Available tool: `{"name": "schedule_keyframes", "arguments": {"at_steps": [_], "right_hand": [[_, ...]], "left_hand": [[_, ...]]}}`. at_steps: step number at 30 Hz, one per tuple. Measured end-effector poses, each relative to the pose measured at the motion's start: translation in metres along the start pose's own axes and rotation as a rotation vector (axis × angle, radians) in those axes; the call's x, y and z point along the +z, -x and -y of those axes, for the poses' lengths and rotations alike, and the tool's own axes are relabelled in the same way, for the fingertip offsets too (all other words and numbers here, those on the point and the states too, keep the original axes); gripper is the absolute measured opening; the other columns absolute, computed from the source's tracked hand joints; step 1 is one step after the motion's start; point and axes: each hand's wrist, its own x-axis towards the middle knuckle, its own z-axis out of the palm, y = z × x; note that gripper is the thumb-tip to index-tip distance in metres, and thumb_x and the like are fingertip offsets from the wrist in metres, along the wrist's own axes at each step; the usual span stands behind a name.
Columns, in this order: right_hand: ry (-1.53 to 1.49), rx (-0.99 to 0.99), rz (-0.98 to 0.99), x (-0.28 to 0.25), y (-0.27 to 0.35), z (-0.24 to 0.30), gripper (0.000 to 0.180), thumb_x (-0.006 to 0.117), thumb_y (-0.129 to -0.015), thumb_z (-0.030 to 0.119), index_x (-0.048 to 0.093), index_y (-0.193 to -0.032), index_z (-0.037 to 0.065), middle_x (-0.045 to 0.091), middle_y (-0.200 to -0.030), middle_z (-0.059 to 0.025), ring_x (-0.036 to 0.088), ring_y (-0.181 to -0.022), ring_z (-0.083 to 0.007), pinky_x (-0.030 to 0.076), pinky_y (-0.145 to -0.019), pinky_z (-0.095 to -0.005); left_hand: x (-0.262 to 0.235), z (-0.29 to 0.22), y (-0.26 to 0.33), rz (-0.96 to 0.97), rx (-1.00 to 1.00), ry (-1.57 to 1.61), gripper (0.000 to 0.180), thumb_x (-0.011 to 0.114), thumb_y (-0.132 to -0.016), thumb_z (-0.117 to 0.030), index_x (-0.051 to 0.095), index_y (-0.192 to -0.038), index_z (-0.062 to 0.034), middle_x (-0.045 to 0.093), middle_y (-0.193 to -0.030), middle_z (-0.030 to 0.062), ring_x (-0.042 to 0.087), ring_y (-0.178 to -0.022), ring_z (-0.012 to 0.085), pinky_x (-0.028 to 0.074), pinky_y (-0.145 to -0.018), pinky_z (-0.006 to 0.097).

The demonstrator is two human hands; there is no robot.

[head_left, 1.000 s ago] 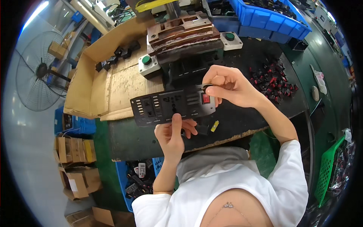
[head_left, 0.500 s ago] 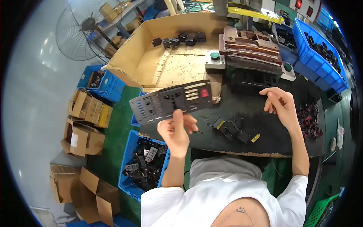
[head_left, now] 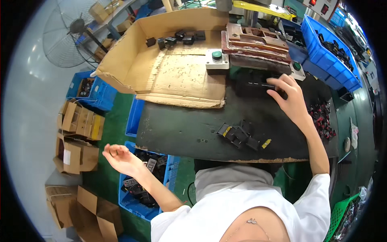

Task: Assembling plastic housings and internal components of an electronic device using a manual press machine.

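Black panel (head_left: 250,86) lies on a dark worktable (head_left: 173,127) above green floor (head_left: 116,121).

Worn on the head, the fisheye view looks down and forward over the tabletop (head_left: 177,127), close enough that the white shirt (head_left: 229,195) spreads across the lower middle. The near edge (bowed slightly by the lens) runs below centre; beyond the left edge shows green floor (head_left: 117,125).

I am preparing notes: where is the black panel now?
In the head view, the black panel is right of centre, just below the layered brown block, with the right hand at its right end.
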Motion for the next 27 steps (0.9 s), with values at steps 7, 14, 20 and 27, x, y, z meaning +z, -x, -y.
{"name": "schedule_keyframes", "arguments": {"at_steps": [7, 14, 20, 27], "right_hand": [[0.082, -0.008, 0.193, -0.006, -0.014, -0.02, 0.028, 0.072, -0.066, 0.01, 0.065, -0.093, 0.003, 0.049, -0.081, -0.0068, 0.048, -0.081, -0.0231, 0.042, -0.073, -0.033], [0.017, -0.078, 0.339, -0.021, -0.034, -0.017, 0.025, 0.075, -0.062, 0.011, 0.068, -0.084, 0.002, 0.056, -0.085, -0.0069, 0.05, -0.086, -0.0234, 0.041, -0.079, -0.0348], [-0.148, -0.044, 0.284, -0.023, -0.036, -0.024, 0.016, 0.069, -0.069, 0.005, 0.065, -0.083, -0.002, 0.06, -0.095, -0.0091, 0.055, -0.092, -0.026, 0.043, -0.083, -0.0353], [0.236, -0.401, -0.182, -0.027, -0.087, -0.018, 0.023, 0.062, -0.072, -0.001, 0.062, -0.095, 0.003, 0.061, -0.099, -0.0084, 0.058, -0.091, -0.0279, 0.047, -0.077, -0.0348]], "left_hand": [[0.138, 0.028, -0.004, 0.823, 0.074, -0.745, 0.012, 0.055, -0.088, -0.011, 0.06, -0.09, 0.0002, 0.054, -0.061, 0.0024, 0.049, -0.054, 0.0072, 0.035, -0.05, 0.019], [0.218, 0.179, -0.085, 1.292, 0.851, -1.601, 0.049, 0.065, -0.076, -0.031, 0.053, -0.111, 0.0015, 0.048, -0.111, 0.0163, 0.047, -0.105, 0.0318, 0.041, -0.087, 0.042], [0.257, 0.239, -0.081, 1.241, 0.621, -1.938, 0.05, 0.063, -0.078, -0.038, 0.055, -0.111, -0.0018, 0.044, -0.122, 0.0136, 0.042, -0.115, 0.0284, 0.036, -0.093, 0.046], [0.269, 0.24, -0.087, 1.144, 0.545, -1.898, 0.03, 0.052, -0.073, -0.011, 0.06, -0.1, -0.0018, 0.055, -0.106, 0.0191, 0.049, -0.107, 0.0321, 0.041, -0.089, 0.042]]}}
